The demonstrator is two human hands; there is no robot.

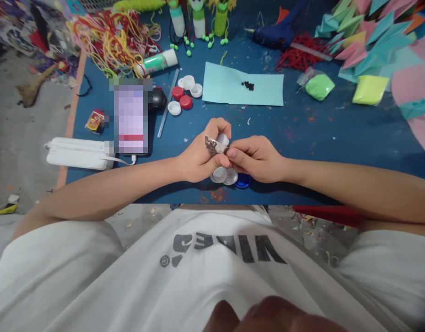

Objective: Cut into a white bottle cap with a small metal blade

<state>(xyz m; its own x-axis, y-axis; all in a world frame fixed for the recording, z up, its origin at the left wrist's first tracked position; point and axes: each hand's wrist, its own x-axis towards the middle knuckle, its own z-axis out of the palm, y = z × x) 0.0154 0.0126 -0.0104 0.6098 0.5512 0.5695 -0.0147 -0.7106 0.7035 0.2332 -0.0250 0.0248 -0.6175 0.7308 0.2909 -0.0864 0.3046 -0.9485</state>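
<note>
piece in hand, work looks midway

left hand [202, 159] holds and right hand [259, 159] pinches small brown-and-white flat piece [214, 145], dial centre; seems unfinished. three small bead-footed bottle-shaped dolls [199, 23], 12 o'clock, look done; round white plastic caps [219, 174], 6 o'clock, look unused.

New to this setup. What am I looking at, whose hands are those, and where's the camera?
No machine here: these are a person's bare hands. The single picture comes from a camera worn on that person's head, looking forward and down, so the white shirt fills the bottom. The left hand holds a small white round piece, perhaps a cap; the right hand pinches the end of a brown-and-white strip. On the blue table lie bottle caps, light blue paper bearing black bits, tangled string, a glue gun and a phone.
</note>
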